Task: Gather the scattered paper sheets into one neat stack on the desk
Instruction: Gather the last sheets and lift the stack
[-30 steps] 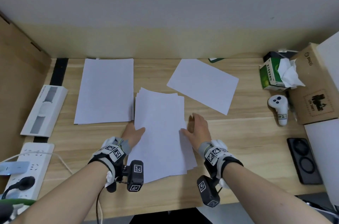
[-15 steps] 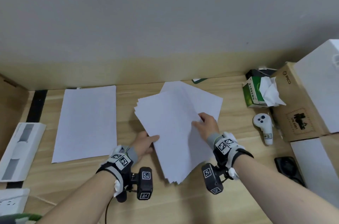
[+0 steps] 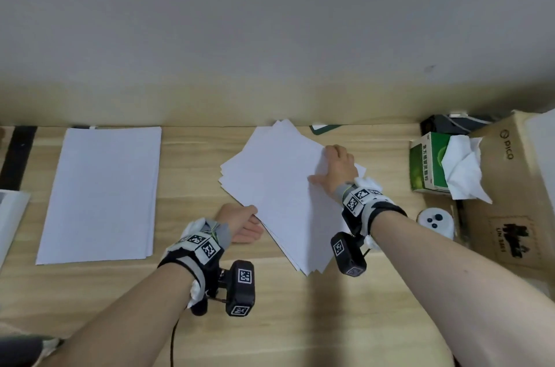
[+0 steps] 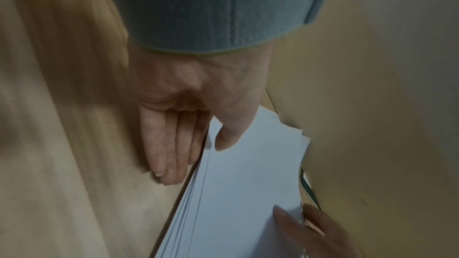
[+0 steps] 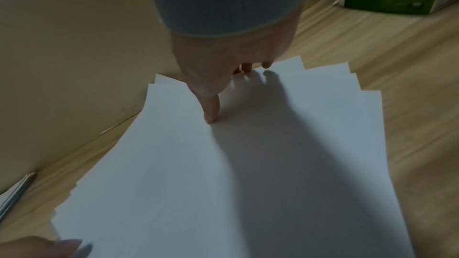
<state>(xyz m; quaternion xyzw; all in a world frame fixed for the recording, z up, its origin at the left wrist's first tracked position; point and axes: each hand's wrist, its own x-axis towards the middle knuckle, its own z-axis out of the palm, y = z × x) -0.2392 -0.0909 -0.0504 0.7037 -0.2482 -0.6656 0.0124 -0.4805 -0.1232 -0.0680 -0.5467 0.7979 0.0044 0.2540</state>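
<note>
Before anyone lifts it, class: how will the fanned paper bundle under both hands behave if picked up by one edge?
Probably floppy: the paper bundle is thin loose sheets and would likely sag. Apt to slide apart: its corners already fan out. Probably light: the right hand grips it by one edge.

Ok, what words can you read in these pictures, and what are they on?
"PICO": on the cardboard box.
"UN" then blurred digits: black label on that box.
Too blurred to read: print on the green tissue box.
No words, only square codes: wrist markers.
Blank: paper pile and left paper stack.
</note>
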